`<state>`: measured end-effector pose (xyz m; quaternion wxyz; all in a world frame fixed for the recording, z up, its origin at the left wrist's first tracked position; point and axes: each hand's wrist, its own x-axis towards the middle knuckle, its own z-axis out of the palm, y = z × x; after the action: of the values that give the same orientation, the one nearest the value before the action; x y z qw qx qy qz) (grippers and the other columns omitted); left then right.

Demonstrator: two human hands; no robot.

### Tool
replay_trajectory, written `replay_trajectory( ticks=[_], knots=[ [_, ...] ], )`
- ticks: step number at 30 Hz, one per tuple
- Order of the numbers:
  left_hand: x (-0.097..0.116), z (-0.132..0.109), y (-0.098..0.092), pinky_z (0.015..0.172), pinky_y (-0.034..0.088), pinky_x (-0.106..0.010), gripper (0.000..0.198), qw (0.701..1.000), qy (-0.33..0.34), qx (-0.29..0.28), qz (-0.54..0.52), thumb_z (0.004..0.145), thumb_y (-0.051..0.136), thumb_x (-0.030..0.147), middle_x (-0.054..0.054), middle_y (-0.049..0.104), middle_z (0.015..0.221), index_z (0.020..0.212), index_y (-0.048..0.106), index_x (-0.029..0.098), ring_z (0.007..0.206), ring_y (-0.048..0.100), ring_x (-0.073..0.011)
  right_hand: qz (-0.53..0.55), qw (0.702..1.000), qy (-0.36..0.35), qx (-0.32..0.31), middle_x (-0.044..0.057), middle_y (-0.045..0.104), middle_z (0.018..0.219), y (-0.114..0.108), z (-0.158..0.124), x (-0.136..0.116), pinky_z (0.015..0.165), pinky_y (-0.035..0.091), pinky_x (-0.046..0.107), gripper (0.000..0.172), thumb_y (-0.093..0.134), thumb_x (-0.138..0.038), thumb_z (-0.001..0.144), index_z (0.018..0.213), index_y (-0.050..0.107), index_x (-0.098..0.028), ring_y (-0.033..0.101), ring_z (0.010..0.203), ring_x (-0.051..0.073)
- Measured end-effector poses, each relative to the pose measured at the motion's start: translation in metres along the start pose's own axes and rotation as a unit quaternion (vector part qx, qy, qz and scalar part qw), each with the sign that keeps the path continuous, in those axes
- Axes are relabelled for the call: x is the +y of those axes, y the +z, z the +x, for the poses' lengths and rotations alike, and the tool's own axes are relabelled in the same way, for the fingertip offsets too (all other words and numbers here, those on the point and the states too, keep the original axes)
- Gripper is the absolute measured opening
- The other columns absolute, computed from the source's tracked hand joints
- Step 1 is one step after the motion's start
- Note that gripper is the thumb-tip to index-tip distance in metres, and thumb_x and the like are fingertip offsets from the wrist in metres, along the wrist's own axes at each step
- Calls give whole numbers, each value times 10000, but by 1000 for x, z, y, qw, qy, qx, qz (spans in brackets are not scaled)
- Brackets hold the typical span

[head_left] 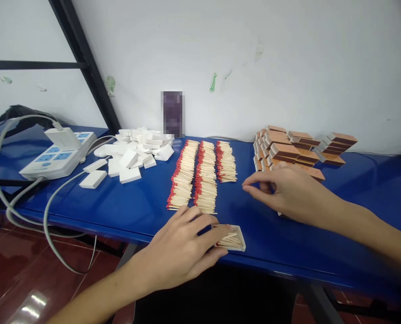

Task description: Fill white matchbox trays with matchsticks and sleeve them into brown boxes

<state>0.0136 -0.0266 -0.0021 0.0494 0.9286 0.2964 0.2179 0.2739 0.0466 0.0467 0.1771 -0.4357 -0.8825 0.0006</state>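
At the table's front edge my left hand (187, 247) grips a small white matchbox tray (242, 243) between thumb and fingers. Loose matches (232, 240) lie inside the tray, partly covered by those fingers. My right hand (284, 191) hovers over the table to the right, thumb and forefinger tips pinched together with nothing visible between them. Beyond my left hand, red-tipped matches lie in three columns: a left column (183, 175), a middle column (206, 175) and a shorter right column (226, 162). Something pale beneath my right hand is mostly hidden.
Stacked orange-brown matchboxes (284, 150) stand behind my right hand. A heap of white matchbox trays (133, 155) lies back left. A white power strip (57, 155) with cables sits at far left. A dark, pixelated upright object (172, 114) leans against the wall.
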Motion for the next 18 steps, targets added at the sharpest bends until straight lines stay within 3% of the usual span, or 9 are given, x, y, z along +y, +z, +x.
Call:
replay_trajectory(
  ticks=[3, 9, 18],
  knots=[
    [-1, -1, 2, 887, 476, -410, 355, 1000, 5, 18, -3, 1022, 537, 325, -77, 673, 1126, 1336, 545, 160, 1024, 567, -252, -27, 998, 60, -16, -28, 560, 466, 1, 9, 5, 486, 336, 281, 234, 562, -327, 891, 831, 756, -210, 511, 444, 140],
    [-2, -2, -1, 857, 471, -370, 311, 998, 16, 23, -64, 1030, 530, 346, -50, 694, 1053, 1301, 568, 199, 966, 561, -225, -59, 991, 103, -58, -7, 639, 552, 10, 18, 14, 536, 347, 277, 262, 521, -323, 906, 912, 751, -198, 565, 530, 158],
    [-3, -3, 2, 949, 458, -353, 311, 992, 32, 77, -98, 938, 682, 254, -34, 694, 1148, 1233, 605, 192, 1022, 570, -197, -50, 997, 24, -56, 31, 672, 740, 31, 26, 21, 609, 365, 296, 244, 496, -277, 938, 929, 720, -181, 584, 659, 179]
  ],
)
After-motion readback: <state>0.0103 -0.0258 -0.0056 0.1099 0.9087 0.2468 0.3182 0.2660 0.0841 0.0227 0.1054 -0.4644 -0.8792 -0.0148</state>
